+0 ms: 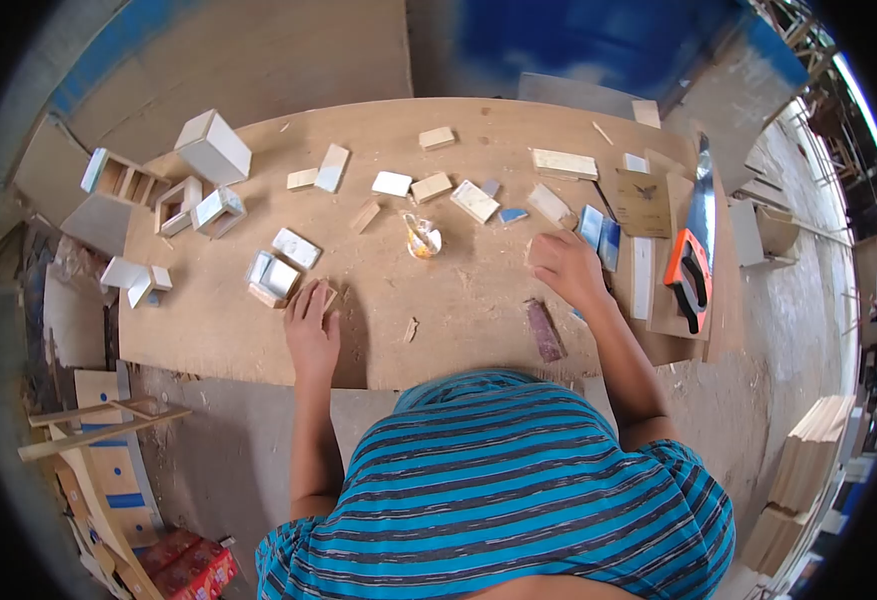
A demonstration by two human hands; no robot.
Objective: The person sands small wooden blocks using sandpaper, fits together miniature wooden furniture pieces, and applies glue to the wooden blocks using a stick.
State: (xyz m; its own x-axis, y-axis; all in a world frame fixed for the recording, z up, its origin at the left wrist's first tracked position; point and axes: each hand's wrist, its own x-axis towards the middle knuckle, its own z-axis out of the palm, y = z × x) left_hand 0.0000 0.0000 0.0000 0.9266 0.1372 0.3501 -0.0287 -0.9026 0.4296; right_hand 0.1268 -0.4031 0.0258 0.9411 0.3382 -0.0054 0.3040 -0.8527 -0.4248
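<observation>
In the head view, your left hand (312,335) reaches over the near part of the table with its fingers laid close together and its thumb a little apart. At its fingertips is a small wooden block (331,297), pale and bare, mostly covered by the hand; you cannot tell from here whether it is gripped or only touched. Just beyond those fingertips and to the left sits a white and blue block (273,277), its top pale and its edge wooden, with a white-topped block (297,248) just behind it.

Your right hand (566,268) is low over the wood with its fingers bent inward; whether it holds anything cannot be told. Ahead of it lies a pale block (552,205), with blue-faced blocks (599,238) just to its right. Toward you from that hand is a purple strip (545,330).

Between your hands and farther forward stands a small cup (423,238) smeared orange and white. Well right of your right hand lies an orange-handled saw (696,240), near a tan printed sheet (643,203).

The table (458,340) is brown board scattered with shavings. Beyond your left hand, at the far edge, is a white-sided box (214,146); to the right of your right arm, past the table, stands stacked wood (798,480).
</observation>
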